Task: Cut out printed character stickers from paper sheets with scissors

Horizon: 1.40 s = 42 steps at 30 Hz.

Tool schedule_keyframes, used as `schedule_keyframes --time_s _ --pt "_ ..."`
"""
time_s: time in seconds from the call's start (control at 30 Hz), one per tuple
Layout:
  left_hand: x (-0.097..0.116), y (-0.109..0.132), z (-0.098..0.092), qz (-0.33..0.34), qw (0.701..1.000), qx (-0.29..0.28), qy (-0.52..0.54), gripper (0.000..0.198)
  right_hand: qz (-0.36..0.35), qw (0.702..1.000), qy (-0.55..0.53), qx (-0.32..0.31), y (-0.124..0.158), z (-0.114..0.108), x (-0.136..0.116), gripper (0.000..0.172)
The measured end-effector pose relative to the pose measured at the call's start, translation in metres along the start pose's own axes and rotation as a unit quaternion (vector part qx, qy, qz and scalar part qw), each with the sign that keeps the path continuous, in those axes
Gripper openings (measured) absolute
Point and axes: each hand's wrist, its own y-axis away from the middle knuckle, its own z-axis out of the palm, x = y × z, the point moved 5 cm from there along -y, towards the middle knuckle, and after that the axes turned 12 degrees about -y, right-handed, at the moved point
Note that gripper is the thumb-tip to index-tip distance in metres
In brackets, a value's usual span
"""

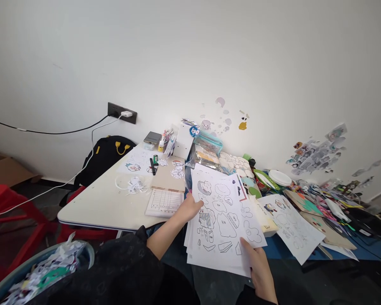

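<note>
A stack of white sheets printed with black line drawings is held over my lap at the table's edge. My left hand grips the stack's left edge, thumb on top. My right hand holds its lower right corner, fingers under the sheets and thumb on top. A black sleeve covers my left arm.
The white table carries a printed grid sheet, a brown board with cut-out figures, paper scraps, a black marker and a phone. More sheets and craft clutter lie at the right. A bin of scraps stands at the lower left.
</note>
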Motion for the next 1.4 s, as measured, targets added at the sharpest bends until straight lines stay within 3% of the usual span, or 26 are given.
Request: schedule_keyframes --time_s 0.1,0.37,0.5,0.63,0.8,1.0,1.23,1.4 --pt "0.011 0.006 0.006 0.000 0.999 -0.024 -0.036 0.052 0.000 1.000 0.003 0.000 0.000 -0.001 -0.001 0.092" --pt "0.055 0.041 0.011 0.132 0.984 -0.050 -0.109 0.077 0.013 1.000 0.020 0.004 -0.001 -0.002 0.001 0.099" --pt "0.056 0.048 -0.006 0.160 0.985 -0.028 -0.057 0.071 -0.026 0.998 0.058 0.004 0.011 -0.007 -0.011 0.092" --pt "0.047 0.045 -0.038 0.167 0.985 0.011 0.043 0.063 -0.068 0.994 0.082 0.027 0.023 -0.008 -0.058 0.079" --pt "0.038 0.039 -0.069 0.148 0.983 0.008 0.107 0.069 -0.102 0.992 0.000 -0.075 0.009 0.033 -0.123 0.053" --pt "0.033 0.026 -0.098 0.173 0.981 0.075 0.050 0.066 -0.137 0.968 -0.093 -0.186 -0.008 0.096 -0.153 0.047" --pt "0.057 0.007 -0.127 0.170 0.975 0.135 0.045 0.061 -0.245 0.940 -0.139 -0.193 -0.016 0.125 -0.178 0.045" --pt "0.058 -0.007 -0.132 0.130 0.985 0.110 0.007 0.042 -0.287 0.933 -0.148 -0.160 -0.026 0.130 -0.163 0.041"
